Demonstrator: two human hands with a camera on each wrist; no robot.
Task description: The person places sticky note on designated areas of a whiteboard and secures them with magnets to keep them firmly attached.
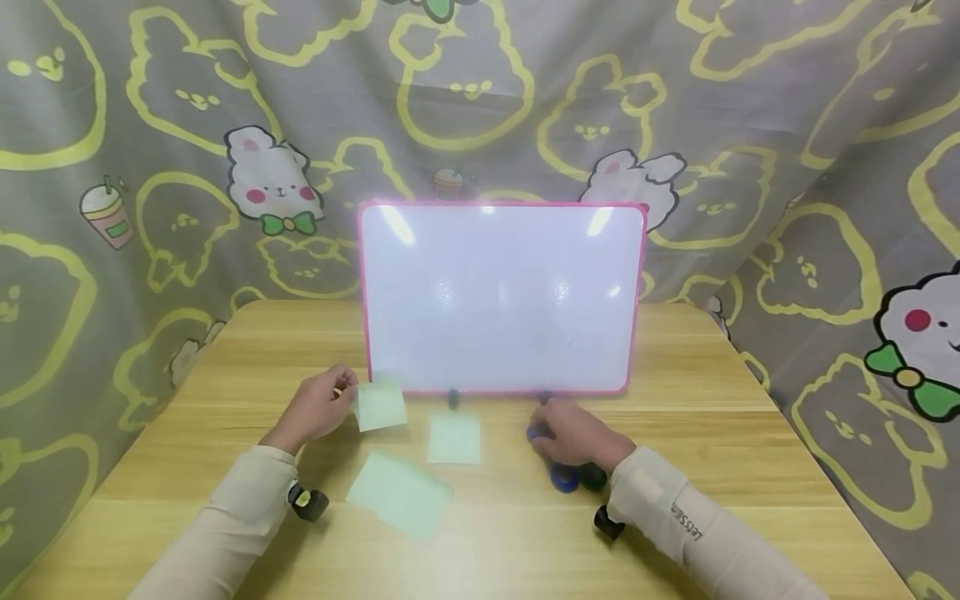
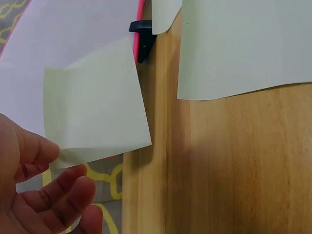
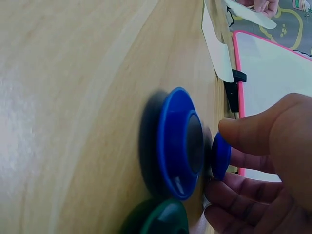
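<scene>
My left hand [image 1: 318,404] pinches a pale green sticky note [image 2: 97,107] by one corner between thumb and fingers. The note hangs at the lower left corner of a pink-framed whiteboard [image 1: 502,292], overlapping it in the left wrist view. On the right, my right hand [image 1: 573,429] grips a round blue magnet [image 3: 222,156] close to the tabletop, thumb on one side and fingers on the other. A second blue magnet [image 3: 178,146] and a dark green one [image 3: 165,219] lie beside that hand, toward me.
Another sticky note [image 1: 453,439] lies before the board, and overlapping pale green notes [image 1: 405,492] lie nearer on the wooden table [image 1: 495,542]. Black feet [image 1: 453,399] hold up the board's lower edge. A patterned curtain [image 1: 480,100] hangs behind.
</scene>
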